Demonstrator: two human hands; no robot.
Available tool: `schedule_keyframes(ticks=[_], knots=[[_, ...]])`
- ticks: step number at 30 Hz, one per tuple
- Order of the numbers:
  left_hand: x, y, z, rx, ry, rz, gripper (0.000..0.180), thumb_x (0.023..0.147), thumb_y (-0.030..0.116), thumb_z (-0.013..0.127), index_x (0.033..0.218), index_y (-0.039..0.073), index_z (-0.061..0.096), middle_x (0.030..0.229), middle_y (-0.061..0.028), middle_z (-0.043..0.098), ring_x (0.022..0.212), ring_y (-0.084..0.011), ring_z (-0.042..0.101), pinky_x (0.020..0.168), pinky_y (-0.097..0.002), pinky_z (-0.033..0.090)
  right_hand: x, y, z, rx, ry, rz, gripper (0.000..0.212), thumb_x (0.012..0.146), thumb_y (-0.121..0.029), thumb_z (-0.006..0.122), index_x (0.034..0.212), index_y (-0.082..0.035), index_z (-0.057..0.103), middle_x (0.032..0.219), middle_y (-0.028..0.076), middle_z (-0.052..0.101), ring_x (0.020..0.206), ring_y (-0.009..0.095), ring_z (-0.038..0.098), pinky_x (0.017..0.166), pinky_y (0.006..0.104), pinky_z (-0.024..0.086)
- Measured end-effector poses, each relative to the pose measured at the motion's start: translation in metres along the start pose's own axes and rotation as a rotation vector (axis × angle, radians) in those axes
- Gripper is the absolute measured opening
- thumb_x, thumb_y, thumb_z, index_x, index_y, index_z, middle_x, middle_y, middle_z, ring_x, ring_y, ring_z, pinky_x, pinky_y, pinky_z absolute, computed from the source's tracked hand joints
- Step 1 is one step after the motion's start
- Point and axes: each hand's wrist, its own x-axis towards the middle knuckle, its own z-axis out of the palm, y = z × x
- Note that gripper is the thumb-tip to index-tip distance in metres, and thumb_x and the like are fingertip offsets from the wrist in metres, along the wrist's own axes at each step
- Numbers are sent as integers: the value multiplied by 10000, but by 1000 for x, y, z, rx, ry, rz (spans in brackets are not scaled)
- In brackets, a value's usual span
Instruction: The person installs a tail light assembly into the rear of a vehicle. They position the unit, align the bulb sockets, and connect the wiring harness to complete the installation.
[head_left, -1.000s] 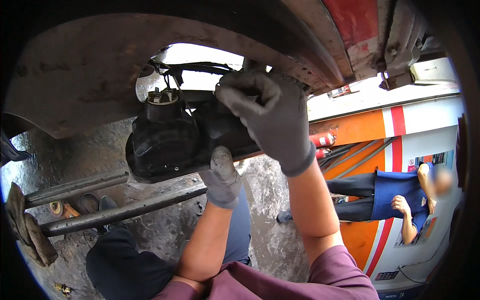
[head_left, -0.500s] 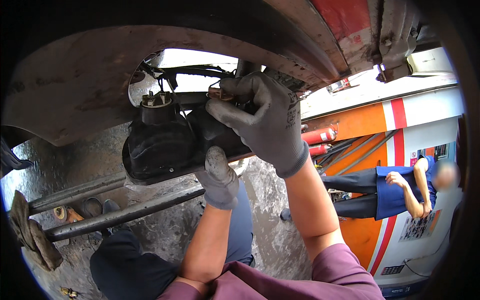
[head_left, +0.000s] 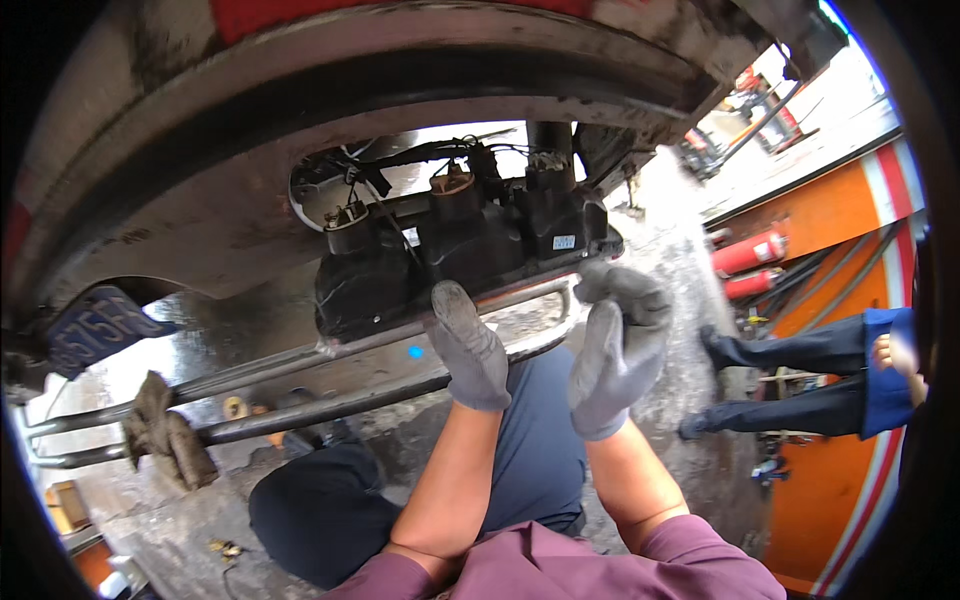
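A black tail-lamp housing [head_left: 365, 285] with three round sockets hangs below the vehicle's curved body edge. Wires run to its sockets; the middle one has a brown bulb holder [head_left: 452, 184] in it. At the housing's lower edge, my left hand [head_left: 470, 350], in a grey glove, rests its thumb on the near side; its other fingers are mostly hidden. My right hand [head_left: 625, 345], gloved likewise, is off the housing, just below its right end. Its fingers are loosely bent, thumb apart, and nothing shows in them.
Two metal tubes [head_left: 290, 412] run below the housing, with a brown rag [head_left: 165, 430] draped over them. A blue plate [head_left: 105, 325] hangs at left. To the right, a person in blue [head_left: 885, 370] stands near red cylinders [head_left: 750, 253] and an orange wall.
My right hand has left the middle socket and come down toward me. My left hand stays at the housing's lower edge. The view has shifted, showing more of the housing's right end.
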Motion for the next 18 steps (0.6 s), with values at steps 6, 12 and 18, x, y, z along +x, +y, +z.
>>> schedule_keyframes(ticks=[6, 12, 18], knots=[[7, 73, -14, 516, -190, 156, 739, 1020, 585, 425, 1508, 38, 332, 1404, -92, 493, 1221, -179, 517, 1063, -321, 406, -17, 44, 25, 436, -55, 558, 627, 1028, -394, 495, 1419, 71, 341, 1265, 184, 548, 1144, 246, 598, 979, 374, 517], [-27, 169, -6, 977, -389, -26, 330, 1019, 210, 529, 1218, -44, 598, 1087, -162, 689, 1065, -209, 657, 911, -312, 528, -12, 60, 44, 664, -102, 483, 605, 997, -418, 578, 1376, 32, 436, 1246, 136, 605, 1181, 223, 592, 1000, 365, 501], [11, 215, 81, 1604, -663, 799, 301, 1002, 96, 527, 1278, 17, 616, 1262, -159, 635, 1172, -259, 622, 967, -363, 506, 5, 45, 44, 743, 15, 576, 717, 861, -226, 782, 1387, 40, 373, 1181, 124, 606, 1085, 193, 595, 968, 293, 477]])
